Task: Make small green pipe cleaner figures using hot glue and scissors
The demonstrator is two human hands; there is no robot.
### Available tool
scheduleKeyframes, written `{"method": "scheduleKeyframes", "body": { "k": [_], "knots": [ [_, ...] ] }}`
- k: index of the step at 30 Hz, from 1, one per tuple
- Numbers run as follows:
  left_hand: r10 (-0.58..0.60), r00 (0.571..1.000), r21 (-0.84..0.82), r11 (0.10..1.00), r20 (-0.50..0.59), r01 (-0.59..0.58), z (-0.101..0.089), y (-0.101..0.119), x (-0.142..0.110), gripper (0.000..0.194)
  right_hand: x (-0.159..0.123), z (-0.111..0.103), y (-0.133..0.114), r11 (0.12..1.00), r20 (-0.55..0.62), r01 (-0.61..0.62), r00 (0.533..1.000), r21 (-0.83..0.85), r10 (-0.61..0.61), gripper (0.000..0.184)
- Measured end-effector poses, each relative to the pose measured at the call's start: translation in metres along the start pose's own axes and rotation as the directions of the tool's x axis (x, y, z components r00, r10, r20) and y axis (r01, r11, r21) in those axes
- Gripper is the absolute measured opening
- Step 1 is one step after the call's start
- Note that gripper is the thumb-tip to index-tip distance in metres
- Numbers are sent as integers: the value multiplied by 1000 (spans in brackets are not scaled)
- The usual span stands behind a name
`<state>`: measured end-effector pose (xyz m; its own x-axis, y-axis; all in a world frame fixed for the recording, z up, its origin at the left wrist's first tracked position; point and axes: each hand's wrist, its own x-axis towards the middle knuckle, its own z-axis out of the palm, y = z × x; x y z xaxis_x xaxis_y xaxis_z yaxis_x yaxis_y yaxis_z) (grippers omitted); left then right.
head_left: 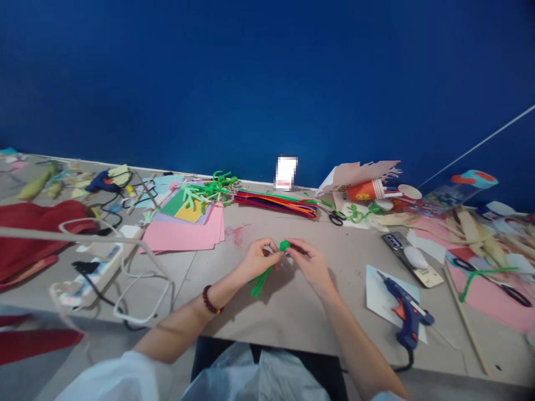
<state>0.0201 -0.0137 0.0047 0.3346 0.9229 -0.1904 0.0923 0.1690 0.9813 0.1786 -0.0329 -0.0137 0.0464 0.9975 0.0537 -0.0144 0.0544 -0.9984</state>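
Above the middle of the beige tabletop (288,312), my left hand (258,259) and my right hand (308,262) meet over a bright green pipe cleaner (259,281). Its twisted, rounded end (285,245) is pinched between the fingertips of both hands. Two green strands hang down and to the left below my left hand. My fingers hide part of the twisted section. A beaded dark red bracelet (211,299) circles my left wrist.
A blue hot glue gun (407,312) lies on white paper to the right. Pink and coloured paper sheets (181,234), a bundle of multicoloured pipe cleaners (276,203) and black-handled scissors (336,218) lie ahead. A power strip (100,273) and red cloth (37,234) lie left.
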Motion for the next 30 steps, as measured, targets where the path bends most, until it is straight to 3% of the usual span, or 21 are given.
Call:
{"method": "scheduleKeyframes", "body": {
  "k": [6,12,19,30],
  "knots": [
    [-123,979,-269,949,163,164,0,8,1,38,2,1,-4,992,-60,-76,995,99,82,27],
    [-187,960,-403,878,207,258,1,5,2,34,1,0,-6,985,-63,-83,994,152,94,28],
    [-71,989,-370,922,130,115,7,-4,3,33,-4,7,-1,998,-143,-58,988,26,61,42],
    [1,998,-314,949,62,18,13,-8,-1,37,-11,9,-3,978,-165,51,983,-203,-85,27]
  ]
}}
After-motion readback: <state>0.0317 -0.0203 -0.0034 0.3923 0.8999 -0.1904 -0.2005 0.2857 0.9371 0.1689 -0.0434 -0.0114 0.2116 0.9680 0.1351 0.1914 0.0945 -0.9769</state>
